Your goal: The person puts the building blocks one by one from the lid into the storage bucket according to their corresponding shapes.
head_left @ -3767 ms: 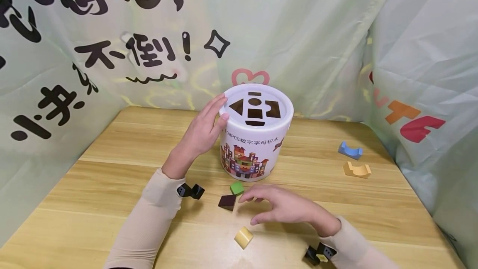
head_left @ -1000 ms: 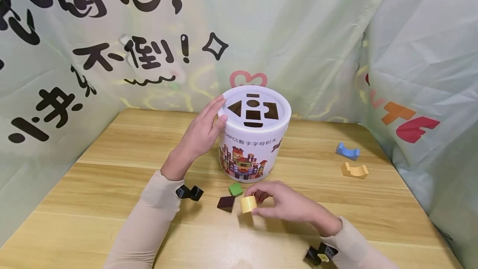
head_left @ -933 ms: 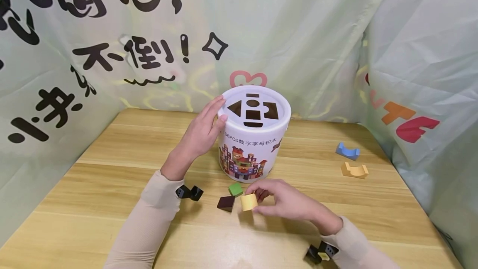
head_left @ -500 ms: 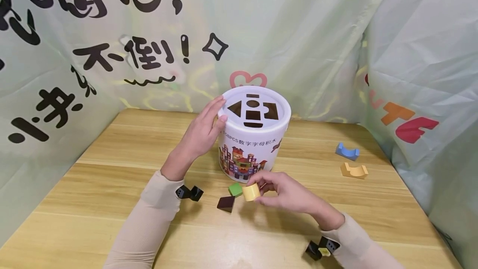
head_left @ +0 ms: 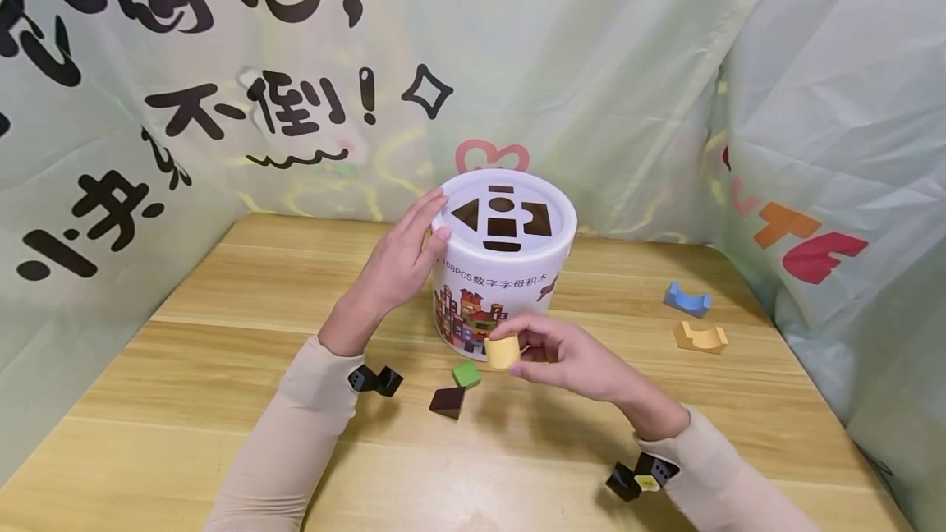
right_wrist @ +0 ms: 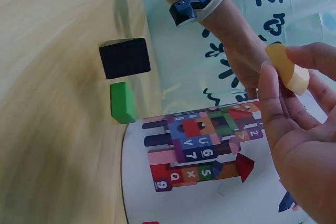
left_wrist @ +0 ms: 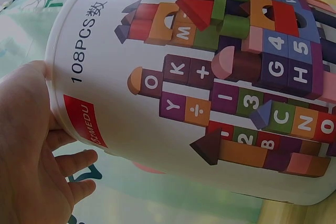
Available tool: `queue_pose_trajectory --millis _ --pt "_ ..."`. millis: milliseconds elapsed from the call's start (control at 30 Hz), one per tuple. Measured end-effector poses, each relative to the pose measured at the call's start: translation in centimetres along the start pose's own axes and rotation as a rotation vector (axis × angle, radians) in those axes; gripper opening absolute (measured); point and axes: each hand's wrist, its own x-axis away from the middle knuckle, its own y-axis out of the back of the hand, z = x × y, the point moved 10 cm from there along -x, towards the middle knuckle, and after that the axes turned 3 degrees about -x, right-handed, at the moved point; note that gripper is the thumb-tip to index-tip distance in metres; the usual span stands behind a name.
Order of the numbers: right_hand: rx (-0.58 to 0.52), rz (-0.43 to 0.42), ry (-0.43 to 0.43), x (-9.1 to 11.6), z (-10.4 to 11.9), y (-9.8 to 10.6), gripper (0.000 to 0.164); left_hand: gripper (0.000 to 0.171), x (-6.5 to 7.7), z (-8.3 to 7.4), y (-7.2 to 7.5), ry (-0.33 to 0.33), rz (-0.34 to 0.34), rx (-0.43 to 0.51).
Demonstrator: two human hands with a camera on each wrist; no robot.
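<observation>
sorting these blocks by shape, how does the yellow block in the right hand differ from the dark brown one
Shape: the yellow block has a rounded face, while the dark brown block shows flat faces and straight edges.
Place: the yellow block is held above the table in the right hand; the dark brown block lies on it.
Shared: both the yellow and dark brown blocks are outside the tub.
</observation>
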Motion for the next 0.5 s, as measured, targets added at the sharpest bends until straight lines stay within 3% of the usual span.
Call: queue_pose_trajectory --millis 500 --pt "0.026 -0.033 -0.018 -0.9 1.9 1.7 0.034 0.068 0.0 0.1 0.0 -0.006 -0.006 0.004"
